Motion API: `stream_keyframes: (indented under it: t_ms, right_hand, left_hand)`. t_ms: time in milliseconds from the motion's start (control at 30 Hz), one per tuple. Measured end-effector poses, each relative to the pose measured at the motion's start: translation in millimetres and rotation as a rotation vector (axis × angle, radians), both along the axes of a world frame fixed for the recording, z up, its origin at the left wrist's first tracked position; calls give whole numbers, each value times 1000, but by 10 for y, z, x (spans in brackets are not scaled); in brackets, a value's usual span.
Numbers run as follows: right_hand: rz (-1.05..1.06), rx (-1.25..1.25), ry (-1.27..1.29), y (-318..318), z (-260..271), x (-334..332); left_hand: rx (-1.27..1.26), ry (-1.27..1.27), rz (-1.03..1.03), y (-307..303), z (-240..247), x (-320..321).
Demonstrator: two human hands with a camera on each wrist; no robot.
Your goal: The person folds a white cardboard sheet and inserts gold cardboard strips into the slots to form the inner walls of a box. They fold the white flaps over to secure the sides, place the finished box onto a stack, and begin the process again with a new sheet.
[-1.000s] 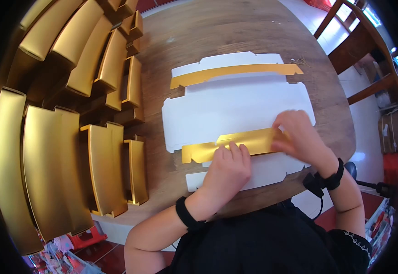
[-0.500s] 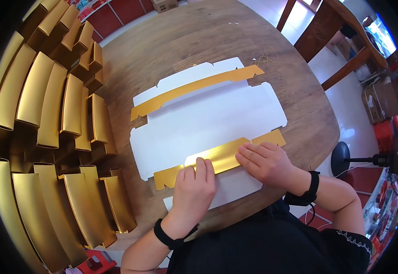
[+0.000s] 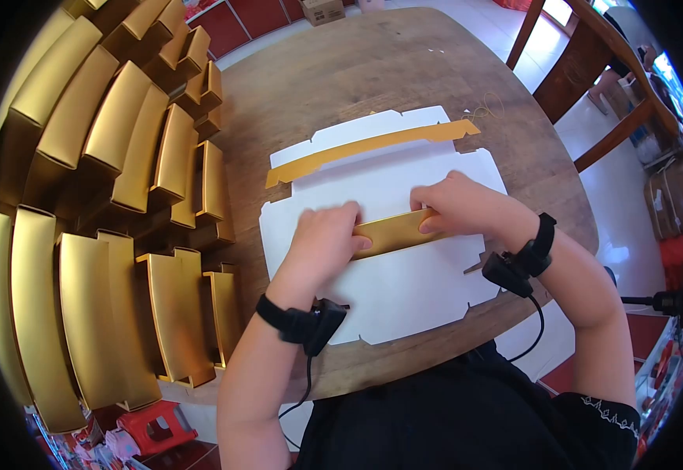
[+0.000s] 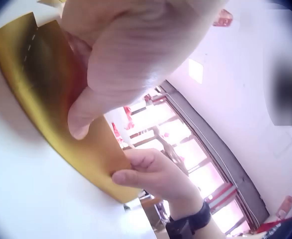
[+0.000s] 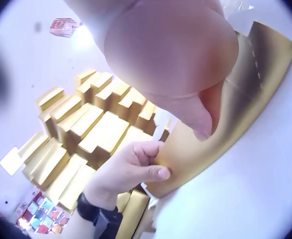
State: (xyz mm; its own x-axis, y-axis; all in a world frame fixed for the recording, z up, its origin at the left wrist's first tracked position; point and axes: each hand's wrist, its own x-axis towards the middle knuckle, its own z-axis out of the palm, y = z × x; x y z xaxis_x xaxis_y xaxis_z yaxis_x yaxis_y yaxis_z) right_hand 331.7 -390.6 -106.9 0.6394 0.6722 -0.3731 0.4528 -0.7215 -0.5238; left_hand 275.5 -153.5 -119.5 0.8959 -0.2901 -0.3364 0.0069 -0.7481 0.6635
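Observation:
A flat cardboard box blank [image 3: 404,290], white on its inner side, lies on the wooden table in the head view. Its near gold flap [image 3: 392,233] stands raised between both hands. My left hand [image 3: 318,243] pinches this flap at its left part, thumb on the gold face. The right hand [image 3: 463,205] pinches its right part the same way, thumb towards my body. In the left wrist view, dashed crease marks show at one end of the gold flap [image 4: 51,89]. Along the far side of the blank, another gold flap [image 3: 365,150] is folded over.
Rows of folded gold boxes [image 3: 122,164] stand along the table's left side. A thin yellow string loop [image 3: 489,107] lies beyond the blank. A wooden chair [image 3: 568,78] stands at the far right, and a red plastic stool [image 3: 153,429] is at lower left.
Both hands went from pressing the near gold flap down with flat fingers to pinching it and raising it upright over the white panel. The head view has also shifted.

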Motion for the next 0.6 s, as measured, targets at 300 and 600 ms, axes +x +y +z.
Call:
stream_keyframes:
  t_ms: [300, 600]
  right_hand:
    - [9, 94, -732, -60, -268, -198]
    - [270, 498, -494, -811, -319, -1444]
  left_hand:
    - [539, -467, -38, -143, -32, -63]
    - [56, -1205, -122, -284, 576, -778]
